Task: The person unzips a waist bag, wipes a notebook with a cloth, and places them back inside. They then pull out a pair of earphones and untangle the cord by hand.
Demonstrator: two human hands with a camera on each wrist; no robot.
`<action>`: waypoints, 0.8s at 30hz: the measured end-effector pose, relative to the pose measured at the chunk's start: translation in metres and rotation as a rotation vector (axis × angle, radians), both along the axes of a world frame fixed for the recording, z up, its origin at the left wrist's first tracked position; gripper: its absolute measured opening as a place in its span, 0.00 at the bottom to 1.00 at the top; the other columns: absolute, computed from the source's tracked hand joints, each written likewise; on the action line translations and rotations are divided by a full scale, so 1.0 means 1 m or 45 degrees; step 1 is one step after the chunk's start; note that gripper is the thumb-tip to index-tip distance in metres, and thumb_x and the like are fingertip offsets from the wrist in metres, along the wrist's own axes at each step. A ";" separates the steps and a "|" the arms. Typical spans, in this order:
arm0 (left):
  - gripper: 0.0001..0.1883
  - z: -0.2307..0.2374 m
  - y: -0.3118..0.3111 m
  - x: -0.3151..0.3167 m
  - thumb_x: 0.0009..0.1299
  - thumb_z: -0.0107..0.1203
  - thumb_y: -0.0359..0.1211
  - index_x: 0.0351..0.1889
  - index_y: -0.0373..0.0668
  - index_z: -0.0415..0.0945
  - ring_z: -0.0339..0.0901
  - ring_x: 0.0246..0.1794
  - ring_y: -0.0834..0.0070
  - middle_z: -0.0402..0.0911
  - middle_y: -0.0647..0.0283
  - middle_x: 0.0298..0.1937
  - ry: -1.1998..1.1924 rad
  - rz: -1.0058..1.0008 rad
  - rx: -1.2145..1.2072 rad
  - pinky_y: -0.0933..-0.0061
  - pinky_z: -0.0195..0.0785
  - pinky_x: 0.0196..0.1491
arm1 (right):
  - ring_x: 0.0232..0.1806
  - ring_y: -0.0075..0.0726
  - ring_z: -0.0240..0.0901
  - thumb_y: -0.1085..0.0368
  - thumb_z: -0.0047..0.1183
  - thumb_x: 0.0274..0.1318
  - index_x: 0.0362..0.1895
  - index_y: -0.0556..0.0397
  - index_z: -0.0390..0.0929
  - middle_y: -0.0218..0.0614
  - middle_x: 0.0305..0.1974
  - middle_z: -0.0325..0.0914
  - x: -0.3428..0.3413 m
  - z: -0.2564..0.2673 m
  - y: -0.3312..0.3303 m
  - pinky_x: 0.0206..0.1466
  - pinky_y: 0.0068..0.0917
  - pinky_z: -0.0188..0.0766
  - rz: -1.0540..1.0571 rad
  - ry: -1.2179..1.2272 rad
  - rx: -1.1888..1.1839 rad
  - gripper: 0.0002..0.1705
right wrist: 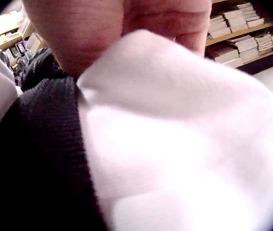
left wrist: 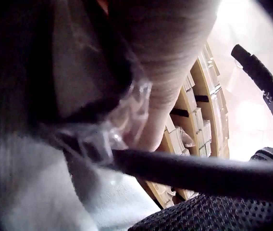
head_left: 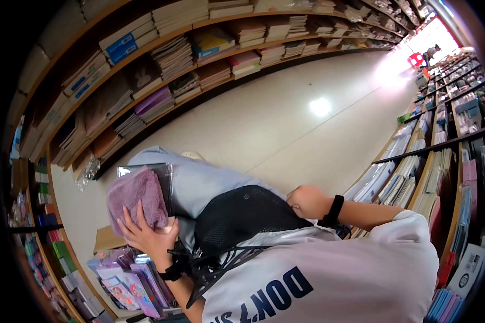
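While the left hand [head_left: 148, 237] lies over a bunched mauve cloth [head_left: 137, 196], its fingers spread and nearly straight with the thumb set apart, a clear-edged packet [head_left: 167, 180] shows behind the cloth, above the pale trouser leg [head_left: 196, 183]. Because these fingers appear to press rather than encircle, the soft cloth may slide or ruck up, and the slick packet may slip towards the floor [head_left: 242, 134]. The right hand [head_left: 310, 202], its fingers curled into a fist with nothing visible in them, lies well apart, beside a dark mesh bag [head_left: 242, 215]; as placed, it offers the packet no second support. In the left-wrist view, crumpled clear film [left wrist: 98, 139] lies just beside a dark cord [left wrist: 199, 175]; a sideways pull could snag and tear it. Loose cables [head_left: 205, 274] near the left wrist could likewise catch during a wide stroke. A dropped packet might also strike the purple stationery [head_left: 132, 285] below.
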State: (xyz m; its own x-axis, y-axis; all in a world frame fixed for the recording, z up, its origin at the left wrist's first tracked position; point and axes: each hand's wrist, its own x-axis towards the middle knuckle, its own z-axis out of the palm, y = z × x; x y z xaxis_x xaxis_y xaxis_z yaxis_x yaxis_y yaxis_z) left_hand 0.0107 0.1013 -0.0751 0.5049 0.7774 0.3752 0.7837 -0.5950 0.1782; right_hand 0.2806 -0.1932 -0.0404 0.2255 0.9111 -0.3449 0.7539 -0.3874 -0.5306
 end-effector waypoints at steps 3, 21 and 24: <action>0.53 -0.001 -0.002 0.001 0.38 0.71 0.48 0.69 0.60 0.63 0.47 0.74 0.48 0.54 0.62 0.75 0.029 0.028 0.030 0.38 0.43 0.68 | 0.31 0.57 0.71 0.77 0.46 0.35 0.18 0.60 0.72 0.46 0.25 0.72 -0.002 0.008 0.001 0.35 0.46 0.68 0.138 0.221 0.235 0.02; 0.49 0.001 -0.009 0.004 0.40 0.69 0.48 0.66 0.61 0.65 0.47 0.74 0.49 0.55 0.62 0.74 0.007 0.132 0.049 0.35 0.46 0.66 | 0.45 0.59 0.73 0.70 0.48 0.57 0.45 0.59 0.74 0.53 0.41 0.76 -0.007 -0.030 -0.010 0.51 0.43 0.69 0.191 0.434 0.070 0.12; 0.48 0.002 -0.009 0.007 0.39 0.68 0.47 0.66 0.65 0.65 0.47 0.76 0.52 0.55 0.65 0.74 0.123 0.243 0.044 0.32 0.46 0.65 | 0.43 0.60 0.73 0.67 0.49 0.56 0.40 0.59 0.76 0.53 0.36 0.76 -0.001 -0.035 0.006 0.47 0.45 0.69 0.200 0.498 0.159 0.09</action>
State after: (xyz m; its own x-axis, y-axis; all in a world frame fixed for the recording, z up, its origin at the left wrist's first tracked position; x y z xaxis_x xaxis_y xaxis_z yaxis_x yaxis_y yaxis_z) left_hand 0.0177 0.0925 -0.0726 0.3845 0.8498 0.3605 0.8953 -0.4384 0.0787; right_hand 0.2794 -0.1875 -0.0758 -0.0447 0.9641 -0.2617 0.5318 -0.1988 -0.8232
